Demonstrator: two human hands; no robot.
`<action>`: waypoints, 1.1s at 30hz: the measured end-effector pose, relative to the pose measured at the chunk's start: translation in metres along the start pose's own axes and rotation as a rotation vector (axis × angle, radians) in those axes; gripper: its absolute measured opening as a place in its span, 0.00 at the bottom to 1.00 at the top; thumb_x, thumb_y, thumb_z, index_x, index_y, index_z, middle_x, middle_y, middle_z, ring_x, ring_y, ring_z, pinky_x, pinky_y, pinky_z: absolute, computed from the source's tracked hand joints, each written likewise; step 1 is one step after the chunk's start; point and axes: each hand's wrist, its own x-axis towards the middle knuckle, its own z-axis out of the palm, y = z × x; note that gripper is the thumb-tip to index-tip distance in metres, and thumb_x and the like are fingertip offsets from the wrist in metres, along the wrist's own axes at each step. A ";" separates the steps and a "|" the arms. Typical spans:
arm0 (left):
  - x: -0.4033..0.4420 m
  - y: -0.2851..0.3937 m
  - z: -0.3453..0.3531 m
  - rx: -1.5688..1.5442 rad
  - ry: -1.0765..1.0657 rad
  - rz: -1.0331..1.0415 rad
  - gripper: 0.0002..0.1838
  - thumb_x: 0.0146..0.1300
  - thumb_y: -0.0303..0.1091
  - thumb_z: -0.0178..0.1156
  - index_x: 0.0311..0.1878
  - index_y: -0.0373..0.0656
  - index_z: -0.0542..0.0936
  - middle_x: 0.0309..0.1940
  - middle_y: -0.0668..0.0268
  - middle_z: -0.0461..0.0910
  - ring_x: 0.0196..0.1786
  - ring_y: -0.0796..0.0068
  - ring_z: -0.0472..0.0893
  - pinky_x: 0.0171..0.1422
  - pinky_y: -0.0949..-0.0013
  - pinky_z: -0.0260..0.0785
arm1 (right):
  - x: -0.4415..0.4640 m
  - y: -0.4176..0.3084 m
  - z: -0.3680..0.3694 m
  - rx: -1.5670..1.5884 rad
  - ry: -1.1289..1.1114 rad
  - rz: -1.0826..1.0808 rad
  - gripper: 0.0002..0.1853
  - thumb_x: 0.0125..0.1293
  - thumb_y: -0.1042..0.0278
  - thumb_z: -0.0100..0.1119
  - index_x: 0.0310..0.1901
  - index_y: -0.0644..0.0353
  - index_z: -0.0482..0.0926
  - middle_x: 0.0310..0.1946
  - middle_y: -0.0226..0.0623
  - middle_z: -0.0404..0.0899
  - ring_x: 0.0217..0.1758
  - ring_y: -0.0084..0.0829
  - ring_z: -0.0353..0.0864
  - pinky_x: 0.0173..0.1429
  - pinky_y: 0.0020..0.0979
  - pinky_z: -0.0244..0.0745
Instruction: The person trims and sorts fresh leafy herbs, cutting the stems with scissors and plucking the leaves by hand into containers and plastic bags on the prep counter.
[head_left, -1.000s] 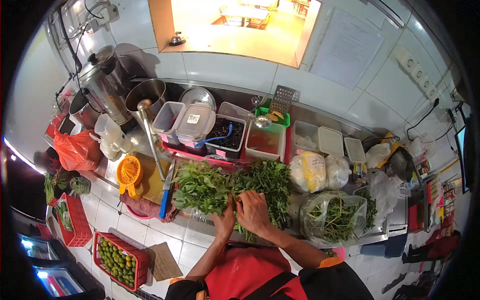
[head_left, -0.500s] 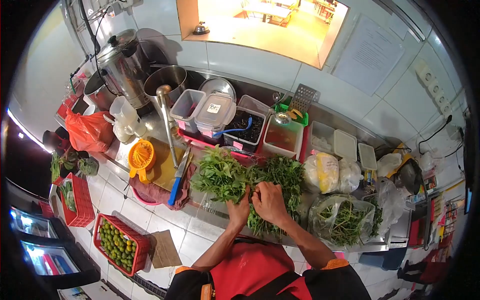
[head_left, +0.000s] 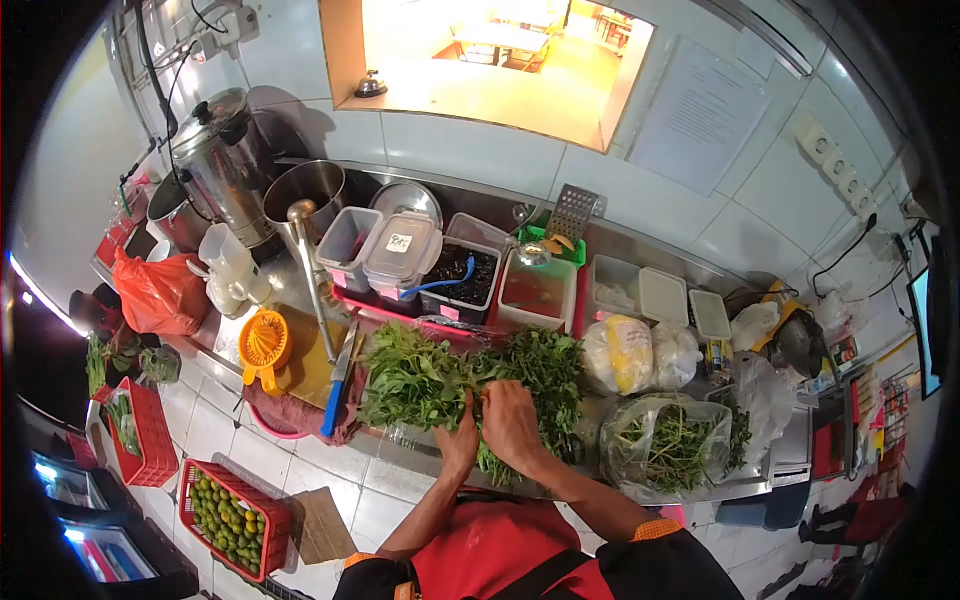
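My left hand (head_left: 460,440) is closed round the lower part of a bunch of leafy green herbs (head_left: 410,375), whose leaves fan out to the left. Right beside it, my right hand (head_left: 511,420) has its fingers curled and pinched at the stems; its fingertips are partly hidden. A second, darker heap of greens (head_left: 545,370) lies behind and under my right hand on the steel counter. To the right, an open clear plastic bag (head_left: 610,440) holds leafy stalks (head_left: 670,445).
On the left are a blue-handled knife (head_left: 338,390), a yellow cutting board (head_left: 305,375) and an orange citrus juicer (head_left: 264,345). Behind the greens stand plastic tubs (head_left: 403,255) on a red tray. A red crate (head_left: 275,540) of small green citrus fruits sits on the floor.
The view has shifted, so everything sits a little further left and lower. Both hands stay together at the stems, the right fingers now closer to the left hand.
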 end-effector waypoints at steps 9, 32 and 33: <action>-0.004 0.038 0.006 -0.217 0.093 -0.125 0.16 0.68 0.38 0.58 0.43 0.30 0.78 0.38 0.60 0.81 0.39 0.74 0.76 0.44 0.66 0.69 | -0.002 -0.004 0.003 0.066 0.128 -0.048 0.08 0.57 0.80 0.54 0.38 0.64 0.71 0.33 0.44 0.72 0.38 0.45 0.71 0.44 0.41 0.64; 0.008 -0.001 -0.015 -0.157 0.071 0.016 0.12 0.63 0.31 0.61 0.43 0.30 0.78 0.41 0.56 0.80 0.41 0.67 0.76 0.48 0.62 0.68 | 0.022 0.009 -0.021 0.052 -0.345 -0.367 0.06 0.59 0.72 0.56 0.37 0.64 0.78 0.32 0.41 0.77 0.39 0.41 0.77 0.47 0.37 0.70; 0.010 -0.010 -0.014 -0.136 0.060 0.075 0.11 0.63 0.30 0.61 0.43 0.30 0.78 0.39 0.58 0.80 0.40 0.68 0.76 0.47 0.62 0.68 | 0.020 0.007 -0.022 0.113 -0.357 -0.322 0.06 0.60 0.72 0.56 0.37 0.63 0.78 0.32 0.41 0.78 0.38 0.42 0.78 0.46 0.38 0.70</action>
